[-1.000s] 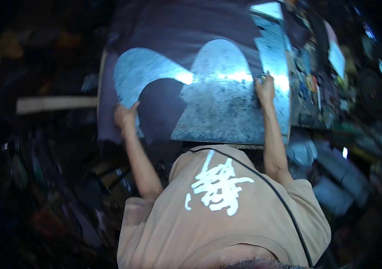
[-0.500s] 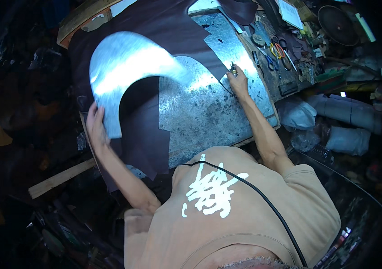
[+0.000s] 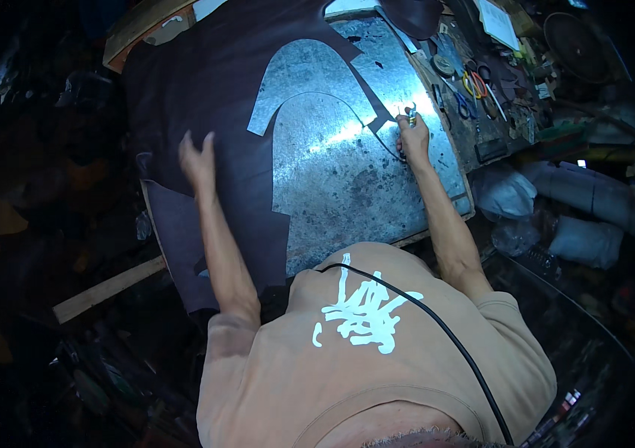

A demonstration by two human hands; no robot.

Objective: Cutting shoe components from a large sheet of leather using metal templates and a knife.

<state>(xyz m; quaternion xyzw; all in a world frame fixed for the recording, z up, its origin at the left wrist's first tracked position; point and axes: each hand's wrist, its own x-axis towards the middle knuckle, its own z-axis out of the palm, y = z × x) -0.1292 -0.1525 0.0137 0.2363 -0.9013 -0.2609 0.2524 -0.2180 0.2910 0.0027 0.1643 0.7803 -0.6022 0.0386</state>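
Observation:
My left hand (image 3: pixel 198 160) is empty, its fingers apart, over the dark brown leather sheet (image 3: pixel 183 97) that covers the left and far side of the bench. A shiny arch-shaped metal template (image 3: pixel 310 63) lies on the leather, its inner curve along the rounded cut edge. Below that curve shows the bench's scuffed metal top (image 3: pixel 347 194). On the right, my right hand (image 3: pixel 413 138) is closed around a small tool (image 3: pixel 411 116) with a brass-coloured part; its kind is unclear. A thin dark curved edge runs beside this hand.
Scissors with orange handles (image 3: pixel 474 84), blue-handled scissors (image 3: pixel 464 106) and a roll of tape (image 3: pixel 443 66) lie on the wooden board at the right. Clear plastic bags (image 3: pixel 504 190) stand beyond the bench's right edge. A wooden bar (image 3: pixel 108 290) sticks out at the left.
My left hand has let go of the metal template, which was raised at the left and now lies farther right on the leather. My right hand still holds the small tool.

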